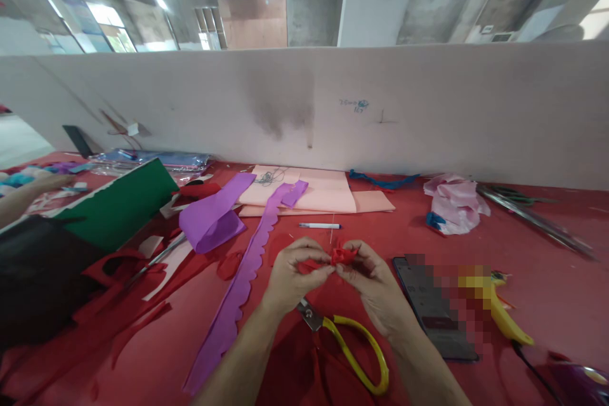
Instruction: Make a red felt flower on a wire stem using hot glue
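A small folded red piece (343,256) is pinched between my two hands, above the red tabletop (361,209). My left hand (297,273) grips its left side with thumb and fingers. On its right side, my right hand (373,282) holds it between thumb and fingertips. Scissors with yellow handles (375,355) lie just below my hands, their blades partly hidden by my left hand. A white pen (320,226) rests beyond my fingers. Left of my left hand runs a purple strip with a scalloped edge (247,273).
Pink sheets (328,190) and a folded purple piece (209,222) lie behind. To the right are a phone (432,311), a yellow tool (499,311) and crumpled pink plastic (457,203). At left, a green board (124,203) stands near another person's arm (23,196).
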Action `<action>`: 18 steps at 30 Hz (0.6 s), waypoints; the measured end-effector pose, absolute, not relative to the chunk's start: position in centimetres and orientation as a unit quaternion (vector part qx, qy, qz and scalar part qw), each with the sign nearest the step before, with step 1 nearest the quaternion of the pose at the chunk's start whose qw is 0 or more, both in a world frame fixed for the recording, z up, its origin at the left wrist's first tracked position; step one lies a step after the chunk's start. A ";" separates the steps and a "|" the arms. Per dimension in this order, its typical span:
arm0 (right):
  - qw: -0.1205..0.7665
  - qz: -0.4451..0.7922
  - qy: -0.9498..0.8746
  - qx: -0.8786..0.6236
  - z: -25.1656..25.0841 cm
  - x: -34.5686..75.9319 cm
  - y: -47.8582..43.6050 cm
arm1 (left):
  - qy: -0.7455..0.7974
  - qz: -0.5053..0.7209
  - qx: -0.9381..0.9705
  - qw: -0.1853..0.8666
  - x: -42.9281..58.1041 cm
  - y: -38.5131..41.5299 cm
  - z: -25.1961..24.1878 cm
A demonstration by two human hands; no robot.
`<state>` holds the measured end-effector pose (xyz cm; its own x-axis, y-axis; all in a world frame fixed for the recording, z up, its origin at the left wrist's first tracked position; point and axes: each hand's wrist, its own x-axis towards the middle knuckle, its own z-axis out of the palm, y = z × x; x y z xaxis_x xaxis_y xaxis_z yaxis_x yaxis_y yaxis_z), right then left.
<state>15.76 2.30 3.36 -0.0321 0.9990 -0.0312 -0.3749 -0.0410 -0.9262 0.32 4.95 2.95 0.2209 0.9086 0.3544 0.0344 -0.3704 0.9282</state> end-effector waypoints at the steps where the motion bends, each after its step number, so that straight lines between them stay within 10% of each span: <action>1: 0.573 0.595 -0.395 -0.401 3.4 15.7 2.3 | 0.359 0.513 0.663 0.411 0.3 4.8 3.1; 18: 0.569 0.548 -0.487 -0.373 3.1 15.9 1.9 | 0.342 0.577 0.669 0.322 0.8 3.7 3.2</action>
<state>15.89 1.94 3.06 -0.0755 0.9864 0.1461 -0.2603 0.1219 -0.9578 0.80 3.66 3.25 0.1016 0.8279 0.5516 0.0863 -0.5597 0.8242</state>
